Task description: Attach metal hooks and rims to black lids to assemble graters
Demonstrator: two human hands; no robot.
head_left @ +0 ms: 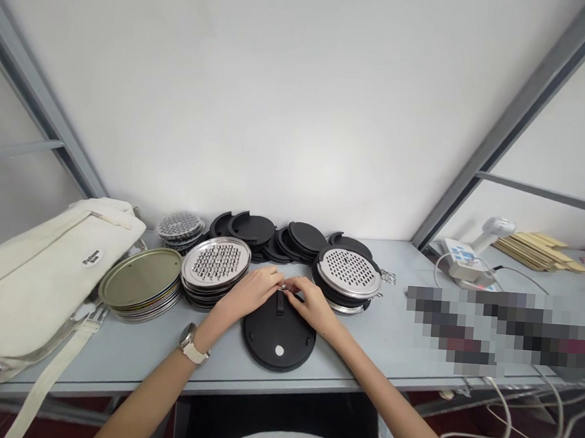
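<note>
A round black disc [268, 341] lies at the table's front edge between my arms, with a strap-like tab and a white round sticker on its upper face. My left hand [260, 287] and my right hand [311, 304] meet at its far rim. Fingertips of both hands pinch a small metal piece [283, 286] there, mostly covered by the fingers. To the left stands a stack of round metal graters [219, 262]. On the right, close to my right hand, is another stack topped by a perforated metal grater disc [349, 271], with metal wire loops [387, 277] sticking out.
Olive-coloured round plates [141, 278] are stacked further left, beside a cream bag [43, 275]. Behind are small grater discs [179, 226] and several black round parts [251, 229]. A white device with cables [463, 257] and wooden slats [535, 251] lie at right.
</note>
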